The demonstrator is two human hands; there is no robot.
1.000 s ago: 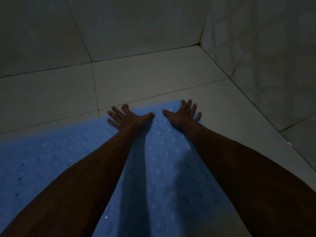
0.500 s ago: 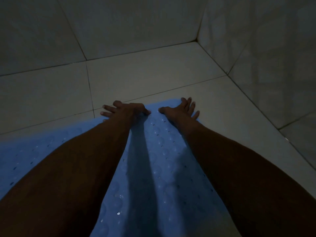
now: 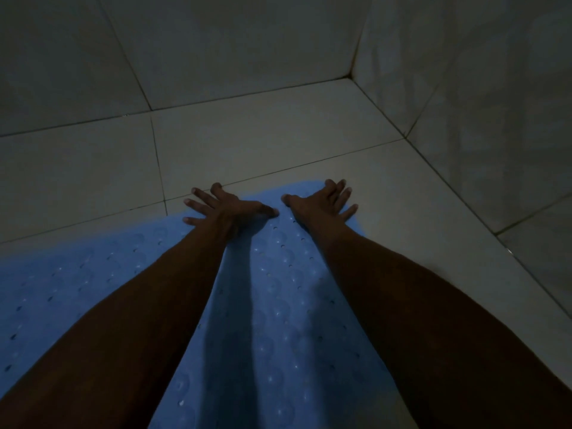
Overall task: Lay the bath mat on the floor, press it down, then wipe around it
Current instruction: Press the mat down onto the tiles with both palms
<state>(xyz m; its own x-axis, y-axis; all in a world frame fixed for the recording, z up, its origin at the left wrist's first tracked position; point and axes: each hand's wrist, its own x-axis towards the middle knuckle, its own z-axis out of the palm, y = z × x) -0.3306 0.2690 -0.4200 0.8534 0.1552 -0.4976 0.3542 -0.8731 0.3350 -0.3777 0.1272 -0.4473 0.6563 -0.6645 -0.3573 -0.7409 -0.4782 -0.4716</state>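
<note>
Lying flat on the tiled floor (image 3: 278,144): bath mat (image 3: 278,305), running from the near edge toward the far corner of the room. Resting on its far end, side by side and apart: left hand (image 3: 227,207), fingers spread and reaching past the mat's edge onto the floor; right hand (image 3: 322,202), fingers spread. Standing behind: back wall (image 3: 216,41). Standing to the right: side wall (image 3: 479,103).

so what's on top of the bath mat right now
Both hands lie flat on the far end of the bath mat: left hand, right hand, fingers spread. The forearms cover much of it.
</note>
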